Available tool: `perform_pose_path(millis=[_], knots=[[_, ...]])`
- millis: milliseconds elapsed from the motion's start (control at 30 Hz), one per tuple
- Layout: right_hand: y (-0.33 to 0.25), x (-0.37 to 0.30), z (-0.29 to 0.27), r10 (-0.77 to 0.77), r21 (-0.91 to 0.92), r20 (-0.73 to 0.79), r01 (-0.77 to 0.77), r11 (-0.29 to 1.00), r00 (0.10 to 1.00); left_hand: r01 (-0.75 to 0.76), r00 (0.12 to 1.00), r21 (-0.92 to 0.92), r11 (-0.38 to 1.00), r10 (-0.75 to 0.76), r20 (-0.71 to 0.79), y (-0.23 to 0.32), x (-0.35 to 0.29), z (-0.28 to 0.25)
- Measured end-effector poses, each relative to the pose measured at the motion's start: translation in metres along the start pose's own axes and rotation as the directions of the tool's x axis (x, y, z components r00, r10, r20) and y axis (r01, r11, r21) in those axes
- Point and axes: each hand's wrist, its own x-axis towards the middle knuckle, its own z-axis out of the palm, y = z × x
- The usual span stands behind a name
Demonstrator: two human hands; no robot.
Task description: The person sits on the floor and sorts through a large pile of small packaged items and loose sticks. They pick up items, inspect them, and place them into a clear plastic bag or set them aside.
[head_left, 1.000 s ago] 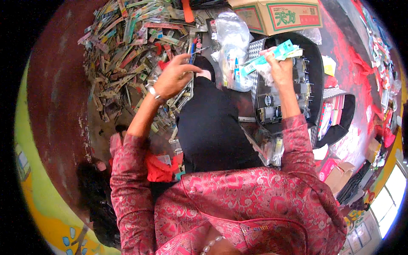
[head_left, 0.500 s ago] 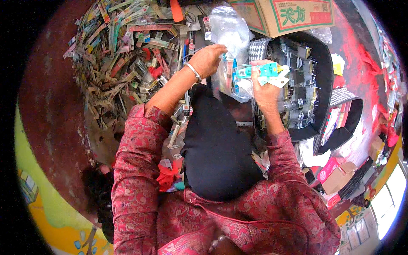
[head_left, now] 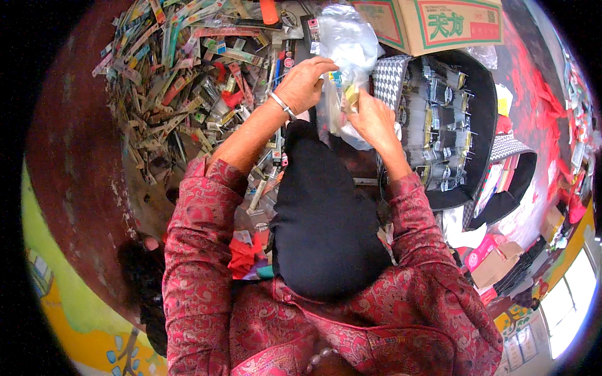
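Note:
At the upper middle, the fingers of my left hand [head_left: 305,83] are closed at the left edge of a clear plastic bag [head_left: 346,39]. My right hand [head_left: 375,120] is on the bag's other side, its thumb and fingers pinched on a small yellowish packet [head_left: 351,98]. That packet lies against or inside the bag; I cannot tell which. A little blue-and-yellow piece [head_left: 335,79] shows between the two hands. Right of my right hand stands a black box with a houndstooth rim [head_left: 390,76], holding rows of clear packs with black labels [head_left: 439,119].
A heap of slim packaged strips [head_left: 182,81] covers the left of the table. An open cardboard carton [head_left: 458,28] stands at the far right. A smaller houndstooth box [head_left: 515,149] holds coloured cards. A pink-and-brown carton [head_left: 495,263] lies at the lower right.
My right hand has moved left from over the black box to the plastic bag. The fanned blue and white packets it held no longer show as a fan. My left hand stays near the bag.

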Motion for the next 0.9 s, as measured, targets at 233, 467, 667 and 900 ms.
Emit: perform_pose_path(millis=[233,467,667,900], knots=[[0.005,0.008,0.024,0.156,-0.144,0.188,-0.130,0.981,0.970,0.006,0.999,-0.016,1.000,-0.005,0.054,0.001,-0.002,-0.002],[0.001,0.015,0.010,0.162,-0.134,0.085,-0.149,0.980,0.983,-0.085,0.995,0.079,0.993,0.081,0.056,0.005,-0.003,0.003],[-0.010,0.011,0.009,0.017,-0.175,0.078,-0.003,0.985,0.997,-0.091,0.990,0.077,0.993,0.082,0.114,0.006,0.002,-0.004],[0.024,0.045,0.034,-0.089,-0.282,0.385,0.209,0.936,0.918,-0.174,0.945,-0.024,0.984,0.174,0.277,0.036,0.001,-0.005]])
